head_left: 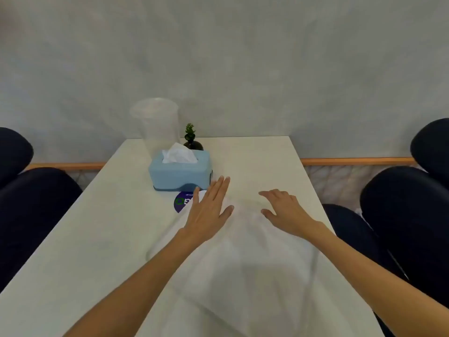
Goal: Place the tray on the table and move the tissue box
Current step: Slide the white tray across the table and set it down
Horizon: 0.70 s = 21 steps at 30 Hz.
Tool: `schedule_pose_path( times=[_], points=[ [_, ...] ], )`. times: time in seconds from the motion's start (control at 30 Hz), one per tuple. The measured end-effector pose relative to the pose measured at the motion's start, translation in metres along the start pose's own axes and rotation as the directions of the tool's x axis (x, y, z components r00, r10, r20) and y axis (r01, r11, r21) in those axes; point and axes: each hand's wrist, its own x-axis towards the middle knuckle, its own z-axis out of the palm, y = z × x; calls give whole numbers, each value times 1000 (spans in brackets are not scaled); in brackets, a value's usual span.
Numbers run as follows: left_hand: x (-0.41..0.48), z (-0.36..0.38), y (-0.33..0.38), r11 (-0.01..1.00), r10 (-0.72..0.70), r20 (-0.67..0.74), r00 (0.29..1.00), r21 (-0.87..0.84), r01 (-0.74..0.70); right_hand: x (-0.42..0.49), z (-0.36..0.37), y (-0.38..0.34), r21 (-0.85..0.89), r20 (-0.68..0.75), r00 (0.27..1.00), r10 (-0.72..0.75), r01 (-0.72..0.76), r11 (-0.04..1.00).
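Note:
A pale, blurred white tray [243, 276] lies on the white table [97, 239] right in front of me, its far end reaching a purple round sticker [181, 203]. My left hand [209, 207] is flat with fingers spread over the tray's far left corner, holding nothing. Over the far right part, my right hand [284, 210] hovers with its fingers apart and slightly curled. The light blue tissue box [179, 172], with a white tissue sticking out of its top, stands just beyond my left hand's fingertips, not touched.
Behind the tissue box stand a clear plastic container [158, 125] and a small green plant in a dark vase [192, 139], close to the grey wall. Dark padded chairs [401, 215] flank the table on both sides.

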Motion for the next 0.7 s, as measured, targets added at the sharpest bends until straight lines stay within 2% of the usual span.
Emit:
schedule_pose_path(
  times=[0.13,0.23,0.5,0.7],
  points=[
    [0,27,-12,999,-34,169,985,4,34,0,22,6,-1,98,987,127,-128,992],
    [11,44,-11,1000,-17,233,972,-14,21,2,37,12,-30,86,976,198,-196,980],
    [55,67,13,980,171,290,942,47,-192,10,47,28,113,30,981,191,-193,975],
    [68,70,15,986,167,227,960,-27,-165,14,44,35,149,42,988,150,-155,977]
  ],
)
